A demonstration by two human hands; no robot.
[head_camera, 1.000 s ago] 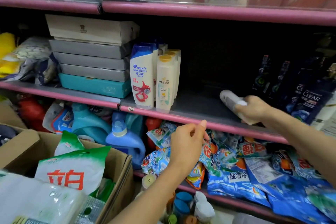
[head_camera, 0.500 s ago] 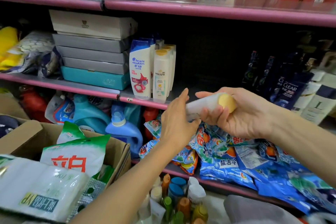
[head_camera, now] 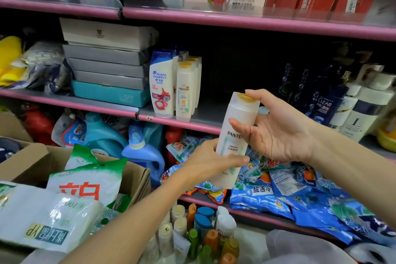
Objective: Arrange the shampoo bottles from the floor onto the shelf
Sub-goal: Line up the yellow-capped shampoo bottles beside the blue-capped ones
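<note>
Left hand (head_camera: 206, 162) grip wraps smooth white Pantene bottle (head_camera: 234, 135) upright; right hand (head_camera: 278, 128) pinches its yellow cap w/ loose fingers.

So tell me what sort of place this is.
Most likely a small shop aisle being restocked. Pink shelves carry rows of branded shampoo bottles, detergent bags fill the shelf below, and an open carton of stock sits alongside. Both hands hold a Pantene bottle.
</note>
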